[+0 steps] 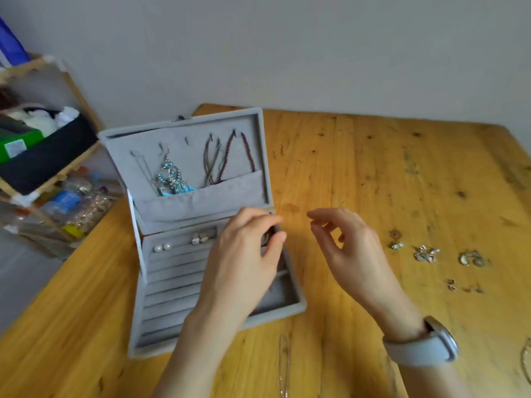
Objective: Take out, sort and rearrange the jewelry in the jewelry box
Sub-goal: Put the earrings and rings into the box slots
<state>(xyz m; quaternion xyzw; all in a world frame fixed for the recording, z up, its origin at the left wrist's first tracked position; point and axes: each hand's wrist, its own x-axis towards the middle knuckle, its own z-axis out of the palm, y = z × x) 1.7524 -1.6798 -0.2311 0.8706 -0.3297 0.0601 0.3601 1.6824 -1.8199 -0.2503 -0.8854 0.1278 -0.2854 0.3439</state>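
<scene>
A person's left hand [244, 251] pinched a small dark piece over the open grey jewelry box [201, 225] on the wooden table [373, 168]; the right hand [342, 245] hovered empty, fingers loosely curled, beside the box.

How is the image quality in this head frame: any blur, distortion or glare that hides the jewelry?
Head view: soft, even light, no glare. Wide-angle bending shows in the table edges. Overall softness smears the small pieces on the table into bright blobs. The left hand covers the right side of the jewelry box; the right hand is slightly blurred.
</scene>
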